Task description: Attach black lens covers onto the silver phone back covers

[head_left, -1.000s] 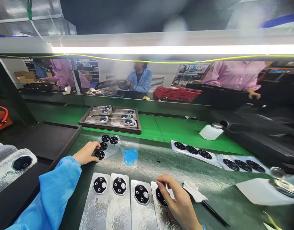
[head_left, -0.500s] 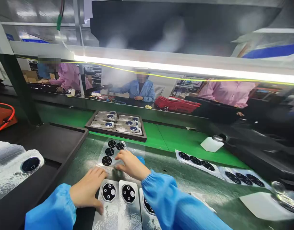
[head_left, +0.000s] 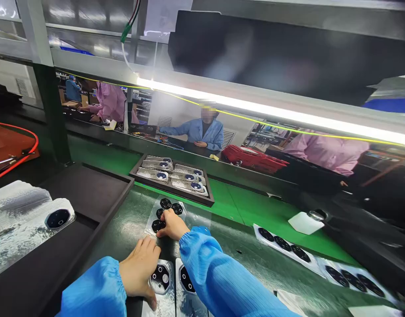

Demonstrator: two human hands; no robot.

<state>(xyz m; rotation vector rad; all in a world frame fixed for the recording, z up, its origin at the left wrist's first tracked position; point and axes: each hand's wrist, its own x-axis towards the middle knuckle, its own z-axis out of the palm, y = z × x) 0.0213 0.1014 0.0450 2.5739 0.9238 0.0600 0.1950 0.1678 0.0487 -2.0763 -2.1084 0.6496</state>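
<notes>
Right hand (head_left: 172, 224) low of centre, lying on a clear plastic sheet of black camera-lens covers (head_left: 189, 215), with bunched fingertips (head_left: 160, 234) touching the sheet at the lowest cover; no telling whether those fingers pinch anything. Four covers visible on the sheet, partly hidden by the hand. Left hand (head_left: 138, 270) at bottom centre-left, open and angled downward, fingers apart from the right hand and just beside a black camera ring (head_left: 160, 278) on a silver phone back panel (head_left: 165, 304). A second silver panel (head_left: 184, 306) just to the right, under the blue right sleeve (head_left: 209, 268).

Above the sheet, a dark tray (head_left: 189, 198) of silver panels with blue-centred rings, on a green mat (head_left: 255, 211). To the right, white-backed lens sheets (head_left: 281, 248) and a white bottle (head_left: 304, 223) with a metal cap. At the left edge, a large silver panel (head_left: 27, 220) in a dark recessed tray (head_left: 86, 176); at the upper left, a red cable (head_left: 13, 152). Beyond the bench, a co-worker in a blue smock (head_left: 202, 132) and another in a pink smock (head_left: 113, 103).
</notes>
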